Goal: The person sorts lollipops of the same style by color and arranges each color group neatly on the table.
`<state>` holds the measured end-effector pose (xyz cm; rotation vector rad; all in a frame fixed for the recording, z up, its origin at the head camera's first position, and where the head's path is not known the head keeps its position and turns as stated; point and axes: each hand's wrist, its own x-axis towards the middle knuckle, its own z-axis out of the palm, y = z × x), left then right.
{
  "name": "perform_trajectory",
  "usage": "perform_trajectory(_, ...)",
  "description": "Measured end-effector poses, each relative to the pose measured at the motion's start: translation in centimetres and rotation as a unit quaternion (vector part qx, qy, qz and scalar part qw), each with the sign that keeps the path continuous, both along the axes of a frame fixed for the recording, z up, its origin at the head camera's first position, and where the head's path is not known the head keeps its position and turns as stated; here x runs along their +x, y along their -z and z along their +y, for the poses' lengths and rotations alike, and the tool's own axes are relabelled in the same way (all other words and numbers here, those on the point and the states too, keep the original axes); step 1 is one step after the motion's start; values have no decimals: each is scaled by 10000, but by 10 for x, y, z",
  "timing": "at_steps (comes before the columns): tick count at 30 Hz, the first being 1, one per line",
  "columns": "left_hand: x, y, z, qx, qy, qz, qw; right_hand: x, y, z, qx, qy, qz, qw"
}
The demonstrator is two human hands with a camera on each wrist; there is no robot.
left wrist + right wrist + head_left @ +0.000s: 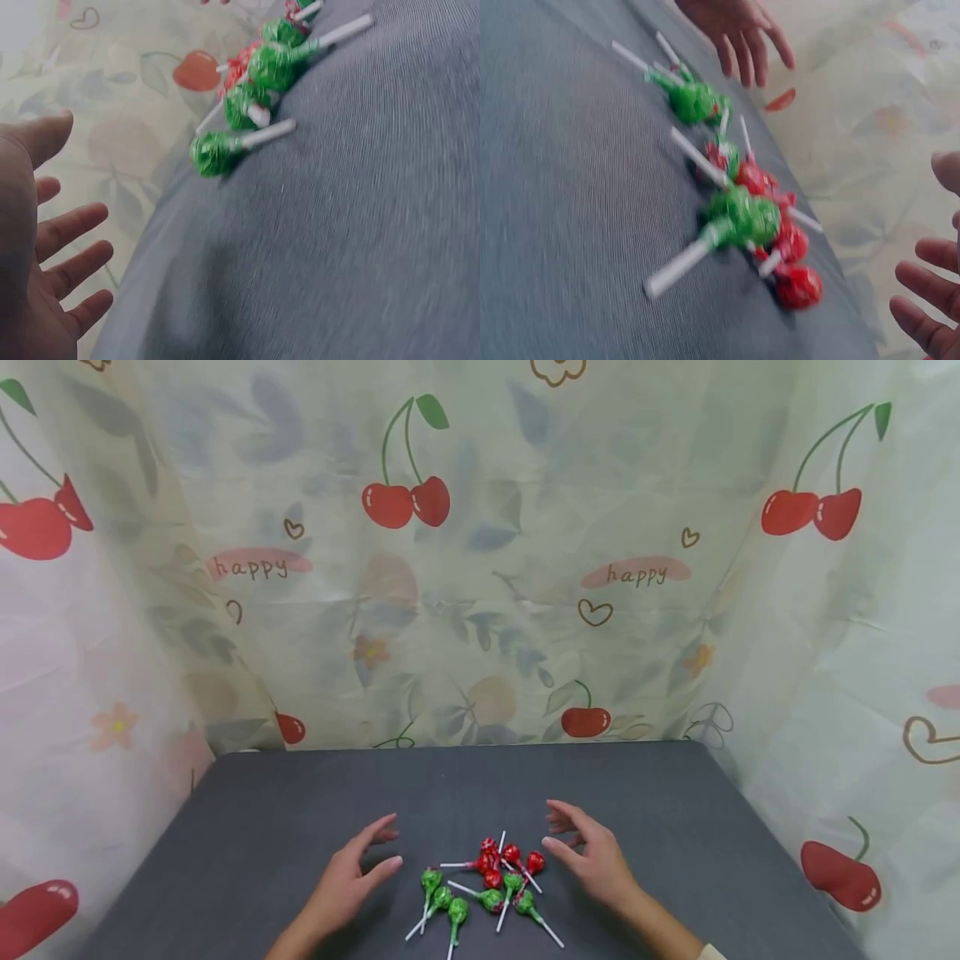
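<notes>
Left hand (pixel 345 878): bare, fingers loosely extended, thumb well apart from them, nothing held; it hangs above the table, just left of the round, shiny-wrapped green lollipops on white sticks (pixel 442 897); three lie bunched there, sticks crossing; mid-table I see the round, shiny-wrapped red lollipops on white sticks (pixel 483 863), crowded behind three more green ones; right hand (pixel 598 866): bare, likewise spread and unladen, near the rightmost red head; the two hands stand well apart, the candy between them.

My judgement on handling: outer pieces look easiest to free; crossed sticks could drag neighbours, so I would pinch a wrapped head from above, one at a time, and lift straight up.

Surface: dark grey table (pixel 225 827), flat, finely ribbed in my wrist views; round heads might roll; room: pale fabric curtain (pixel 480 468) hangs left, behind and right, printed with cherries, leaves, hearts and "happy"; pale sleeve edge (pixel 710 952) at lower right.
</notes>
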<state>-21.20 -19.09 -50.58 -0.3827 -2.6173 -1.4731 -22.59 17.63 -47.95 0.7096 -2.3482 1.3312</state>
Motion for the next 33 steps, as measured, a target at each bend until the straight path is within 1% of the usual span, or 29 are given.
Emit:
perform_trajectory(1,0,0,3,58,-30,-42,10000,1,0,-3,-30,48,-80,10000)
perform_trajectory(4,0,1,9,170,-136,-140,9997,-4,12,-8,-167,92,-187,9996)
perform_trajectory(5,0,2,11,180,-178,-132,9996,-3,13,-12,-199,65,-198,9996)
perform_trajectory(7,0,4,14,218,-291,-76,9993,-1,14,-18,-283,-42,-206,9994)
perform_trajectory(9,1,6,17,258,-388,19,9989,0,17,-23,-318,-197,-100,9993)
perform_trajectory(12,1,9,21,310,-440,192,9984,3,20,-32,-284,-359,15,9989)
perform_trajectory(14,2,11,23,317,-426,278,9982,4,22,-38,-239,-453,-22,9987)
perform_trajectory(16,2,14,25,318,-399,338,9981,6,23,-44,-196,-531,-155,9983)
perform_trajectory(21,1,21,27,298,-355,314,9984,8,25,-58,-40,-750,-411,9963)
perform_trajectory(24,1,26,28,212,-265,260,9991,9,27,-66,146,-795,-382,9960)
perform_trajectory(28,-1,30,29,13,-171,252,9995,11,28,-76,473,-754,-219,9958)
perform_trajectory(30,-1,31,29,-81,-108,278,9995,11,29,-81,628,-724,-153,9953)
perform_trajectory(33,-4,31,29,-220,39,414,9989,11,30,-87,812,-710,-62,9941)
